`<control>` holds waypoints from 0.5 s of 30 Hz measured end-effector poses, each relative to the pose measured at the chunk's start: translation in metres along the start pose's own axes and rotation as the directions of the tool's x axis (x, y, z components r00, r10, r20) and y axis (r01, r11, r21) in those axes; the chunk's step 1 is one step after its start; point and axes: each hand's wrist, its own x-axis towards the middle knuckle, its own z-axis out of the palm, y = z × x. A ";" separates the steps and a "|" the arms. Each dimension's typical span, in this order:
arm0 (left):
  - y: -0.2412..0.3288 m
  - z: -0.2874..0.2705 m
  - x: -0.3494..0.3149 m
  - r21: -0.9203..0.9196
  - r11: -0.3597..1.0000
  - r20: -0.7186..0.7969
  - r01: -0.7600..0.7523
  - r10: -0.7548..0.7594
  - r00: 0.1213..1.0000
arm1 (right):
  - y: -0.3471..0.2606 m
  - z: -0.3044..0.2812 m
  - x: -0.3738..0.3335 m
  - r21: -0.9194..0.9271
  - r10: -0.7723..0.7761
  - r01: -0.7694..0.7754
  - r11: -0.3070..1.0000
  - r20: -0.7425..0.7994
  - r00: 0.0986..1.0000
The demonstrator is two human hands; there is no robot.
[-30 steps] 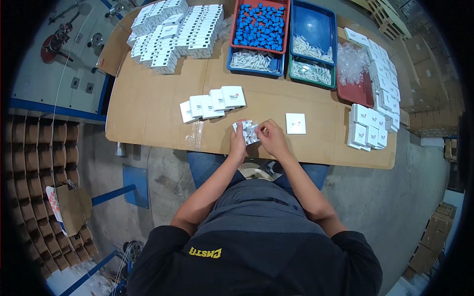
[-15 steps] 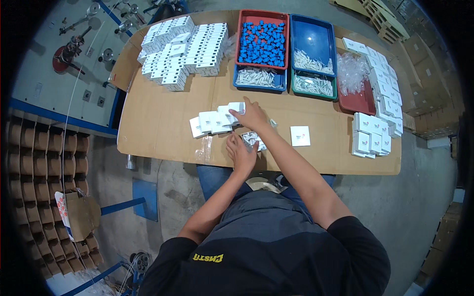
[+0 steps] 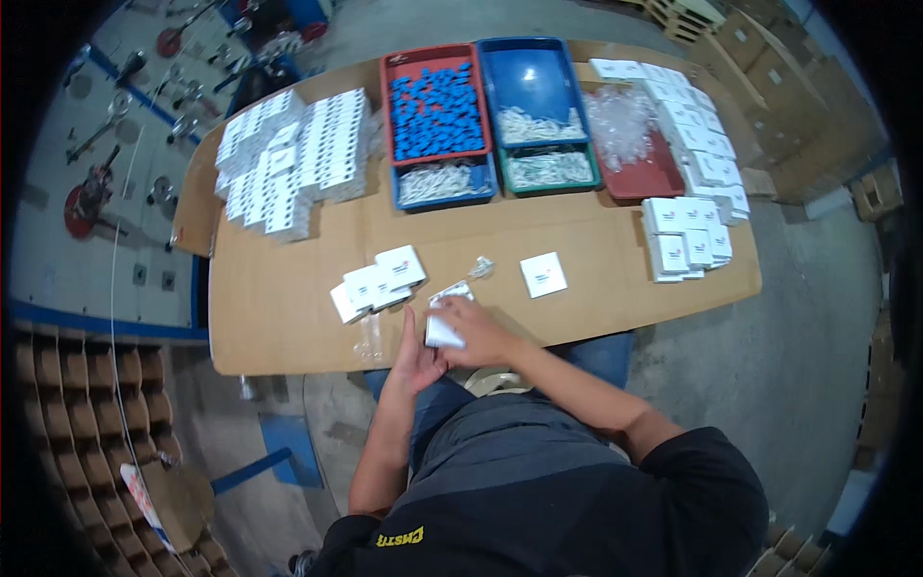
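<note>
- Near the front edge of the surface [image 3: 279, 332]: white square piece [image 3: 442, 337], grasped by the right hand [image 3: 473, 333]; left hand [image 3: 417, 360] alongside, whether gripping cannot be told.
- Judged done: white units [image 3: 670, 253] stacked along the right edge.
- Judged left: piece in hand, overlapping white squares [image 3: 364, 287] to its left, lone square [image 3: 544, 275] to its right.
- Toward far edge: red tray [image 3: 409, 67] of blue parts [image 3: 437, 115].
- Small translucent item [image 3: 481, 266] loose beyond the hands; possible minor obstacle.

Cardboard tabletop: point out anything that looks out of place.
A small, crumpled, clear-looking piece lies loose on the cardboard, between the overlapping white boxes and the lone white square. It looks stray because similar-looking clear plastic is heaped in the red tray at the right.
</note>
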 end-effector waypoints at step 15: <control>-0.065 0.022 0.036 -0.161 0.987 0.107 -0.024 0.042 0.993 | 0.023 -0.003 -0.051 -0.005 -0.027 0.027 1.000 -0.138 0.990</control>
